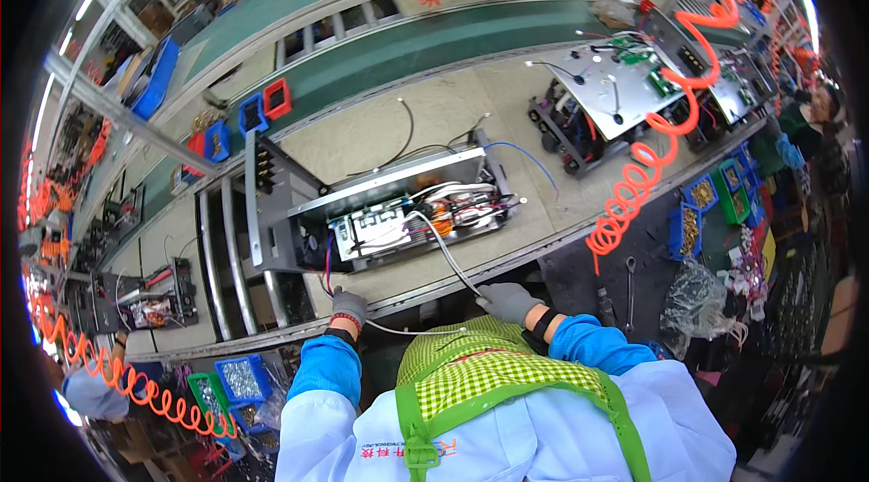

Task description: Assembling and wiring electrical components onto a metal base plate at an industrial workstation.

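An open metal chassis (pixel 389 178) lies on the bench in front of me, with a dark upright panel (pixel 269 201) at its left end. Inside are a white-covered circuit board (pixel 371 230), coils and bundled wires. Grey cables (pixel 445 252) run out of it over the bench edge to my right hand (pixel 509 303), whose gloved fingers are closed around them. My left hand (pixel 348 305), also in a grey glove, is closed at the chassis's near left corner, beside thin red and blue wires (pixel 328 256). A thin white cable (pixel 412 333) trails from it toward the right; its grip is partly hidden.
Another unit with a silver plate (pixel 615 88) stands to the right, behind a hanging orange coiled hose (pixel 634 192). Metal rollers (pixel 235 256) lie left. Blue screw bins (pixel 685 230) sit lower right, a wrench (pixel 631 292) near them. Another person's arm (pixel 109 364) shows far left.
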`<state>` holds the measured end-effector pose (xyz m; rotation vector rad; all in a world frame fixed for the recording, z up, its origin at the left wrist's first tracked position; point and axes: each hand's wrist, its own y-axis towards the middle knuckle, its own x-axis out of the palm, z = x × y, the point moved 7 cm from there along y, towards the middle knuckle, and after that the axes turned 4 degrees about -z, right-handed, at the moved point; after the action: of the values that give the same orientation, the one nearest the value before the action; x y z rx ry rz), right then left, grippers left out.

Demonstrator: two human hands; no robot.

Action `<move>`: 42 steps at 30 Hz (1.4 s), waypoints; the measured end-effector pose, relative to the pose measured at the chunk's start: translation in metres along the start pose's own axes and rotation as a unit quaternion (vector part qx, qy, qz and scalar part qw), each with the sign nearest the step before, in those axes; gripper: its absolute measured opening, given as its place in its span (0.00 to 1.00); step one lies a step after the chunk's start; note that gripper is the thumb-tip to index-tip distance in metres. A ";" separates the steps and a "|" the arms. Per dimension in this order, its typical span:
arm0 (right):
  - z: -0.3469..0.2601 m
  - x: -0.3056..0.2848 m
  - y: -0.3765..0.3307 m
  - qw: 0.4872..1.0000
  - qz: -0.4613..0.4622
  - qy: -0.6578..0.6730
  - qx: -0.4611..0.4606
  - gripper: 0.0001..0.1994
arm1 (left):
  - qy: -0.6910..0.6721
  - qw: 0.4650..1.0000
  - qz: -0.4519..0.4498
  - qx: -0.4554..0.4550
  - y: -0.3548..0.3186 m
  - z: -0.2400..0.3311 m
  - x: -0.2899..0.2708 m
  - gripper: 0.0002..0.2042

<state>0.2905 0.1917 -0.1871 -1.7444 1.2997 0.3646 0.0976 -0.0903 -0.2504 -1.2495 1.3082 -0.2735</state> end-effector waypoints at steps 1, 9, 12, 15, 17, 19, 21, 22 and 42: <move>0.004 0.004 -0.006 1.000 -0.017 -0.021 0.016 0.16 | 0.011 1.000 0.003 0.006 0.000 0.010 -0.011 0.15; 0.008 0.031 -0.042 0.990 0.055 0.111 0.067 0.17 | -0.189 0.806 0.412 0.381 -0.125 0.105 -0.256 0.15; -0.006 0.035 -0.054 0.977 0.106 0.169 0.078 0.16 | -0.042 0.762 0.547 0.344 -0.122 0.140 -0.314 0.22; -0.017 0.039 -0.082 0.967 0.165 0.153 0.120 0.22 | -0.016 0.834 0.488 0.257 -0.071 0.148 -0.319 0.31; -0.008 0.045 -0.114 0.942 0.222 0.191 0.167 0.26 | 0.073 0.828 0.506 0.232 -0.054 0.145 -0.305 0.33; 0.013 0.063 -0.160 0.899 0.276 0.218 0.259 0.25 | 0.029 0.821 0.514 0.245 -0.041 0.143 -0.300 0.33; 0.037 0.105 -0.216 0.838 0.312 0.282 0.349 0.23 | 0.027 0.788 0.552 0.272 -0.040 0.145 -0.298 0.35; 0.044 0.129 -0.245 0.810 0.331 0.289 0.389 0.22 | 0.054 0.802 0.539 0.252 -0.036 0.145 -0.295 0.30; -0.052 0.518 -0.358 0.425 0.395 0.468 0.667 0.23 | 0.281 0.744 0.427 0.430 -0.133 0.292 -0.274 0.30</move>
<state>0.7985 -0.1511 -0.3398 0.3603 2.0947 -1.1370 0.3085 0.2198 -0.0571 0.3161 1.8080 -0.5232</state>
